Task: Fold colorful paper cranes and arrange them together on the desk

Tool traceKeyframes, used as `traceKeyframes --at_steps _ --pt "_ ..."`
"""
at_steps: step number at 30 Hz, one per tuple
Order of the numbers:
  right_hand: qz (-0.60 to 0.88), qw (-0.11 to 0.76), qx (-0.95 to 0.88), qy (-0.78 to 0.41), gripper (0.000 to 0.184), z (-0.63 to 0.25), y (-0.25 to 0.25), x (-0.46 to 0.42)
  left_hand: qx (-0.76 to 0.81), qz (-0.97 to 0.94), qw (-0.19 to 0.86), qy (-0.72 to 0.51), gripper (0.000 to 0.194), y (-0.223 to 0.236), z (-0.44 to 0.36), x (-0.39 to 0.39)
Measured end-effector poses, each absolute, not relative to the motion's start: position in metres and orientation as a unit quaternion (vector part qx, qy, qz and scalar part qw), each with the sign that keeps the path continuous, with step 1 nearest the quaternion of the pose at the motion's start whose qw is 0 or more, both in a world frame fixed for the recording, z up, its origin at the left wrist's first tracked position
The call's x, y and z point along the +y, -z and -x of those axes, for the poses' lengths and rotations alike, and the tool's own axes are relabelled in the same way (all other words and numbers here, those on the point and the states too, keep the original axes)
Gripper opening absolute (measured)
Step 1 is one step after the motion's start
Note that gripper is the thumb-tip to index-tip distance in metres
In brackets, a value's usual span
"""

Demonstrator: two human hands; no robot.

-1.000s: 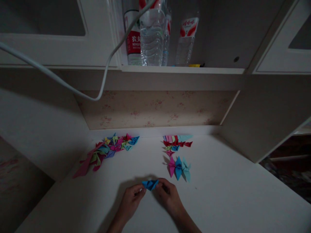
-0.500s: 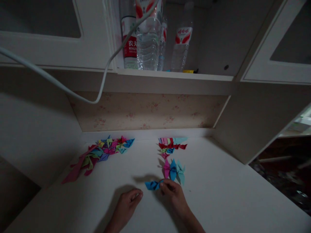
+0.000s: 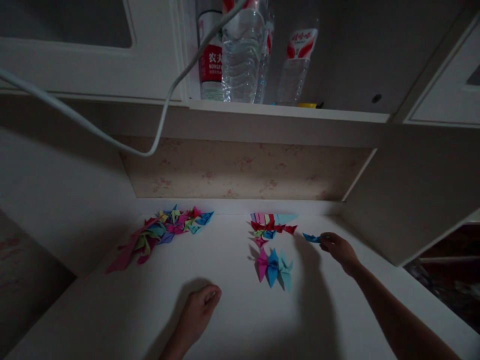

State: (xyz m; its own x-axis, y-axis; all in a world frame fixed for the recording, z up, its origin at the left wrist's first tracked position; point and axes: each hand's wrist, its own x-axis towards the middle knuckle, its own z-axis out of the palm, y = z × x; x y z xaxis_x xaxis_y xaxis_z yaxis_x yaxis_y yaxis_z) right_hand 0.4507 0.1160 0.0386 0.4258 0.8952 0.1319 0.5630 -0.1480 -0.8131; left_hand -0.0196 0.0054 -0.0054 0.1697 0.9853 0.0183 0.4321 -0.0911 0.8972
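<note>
My right hand (image 3: 340, 251) is stretched out over the back right of the white table, pinching the right end of a blue folded-paper piece (image 3: 310, 238). Left of that piece lie rows of small folded papers, among them a red row (image 3: 273, 228). Nearer to me are three origami cranes in a line: a pink one (image 3: 262, 263), a blue one (image 3: 273, 267) and a pale blue one (image 3: 285, 270). Low in the middle, my left hand (image 3: 199, 306) rests with its fingers curled together, and nothing shows in them.
At the back left is a heap of colourful folded papers (image 3: 170, 227). Overhead, a cabinet shelf (image 3: 285, 110) holds several plastic bottles (image 3: 242, 65). A white cable (image 3: 161, 120) hangs in front of it. Side panels (image 3: 420, 190) bound the table.
Both hands held the blue paper piece at first. My left hand let go and stayed low, while my right hand carried the piece to the back right. The view shifted slightly.
</note>
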Motion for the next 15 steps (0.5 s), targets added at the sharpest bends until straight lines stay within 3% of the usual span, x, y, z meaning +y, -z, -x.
traceKeyframes --at_steps 7,15 --pt "0.802 0.269 -0.512 -0.146 0.027 -0.477 -0.019 0.160 0.558 -0.650 0.373 -0.358 0.033 0.002 0.018 0.008" --pt "0.806 0.172 -0.561 -0.074 0.027 -0.487 -0.002 0.191 0.563 -0.642 0.378 -0.357 0.032 0.004 0.019 0.012"
